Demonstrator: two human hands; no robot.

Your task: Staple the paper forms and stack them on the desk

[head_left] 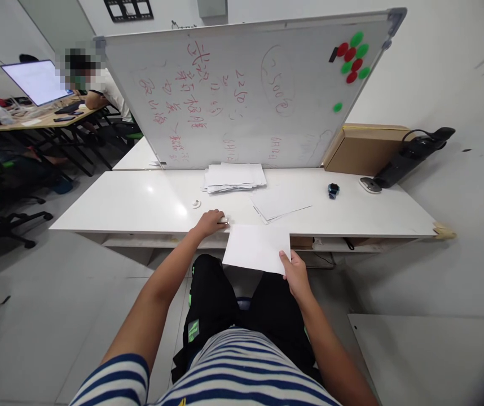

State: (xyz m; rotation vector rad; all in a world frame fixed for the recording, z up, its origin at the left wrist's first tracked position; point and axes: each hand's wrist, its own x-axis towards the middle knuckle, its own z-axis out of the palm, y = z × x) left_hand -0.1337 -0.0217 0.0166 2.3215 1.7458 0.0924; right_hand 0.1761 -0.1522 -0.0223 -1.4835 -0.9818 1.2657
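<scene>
My left hand (209, 223) rests at the desk's front edge, closed around a small pale stapler-like tool (224, 220); most of it is hidden in the fingers. My right hand (295, 273) pinches the lower right corner of white paper (256, 248), thumb on top. That paper extends over my lap, its far edge by the desk edge and its upper left corner near the tool. Beyond it a few loose sheets (282, 206) lie on the white desk (110, 200). A thick stack of paper (236, 177) sits farther back, against the whiteboard.
A whiteboard (242, 101) with red writing and magnets stands along the desk's back. To the right are a watch (333, 190), a mouse (370, 185), a black bottle (411, 155) and a cardboard box (360, 149). A small white item (196, 204) lies left. Another person (109, 93) sits behind.
</scene>
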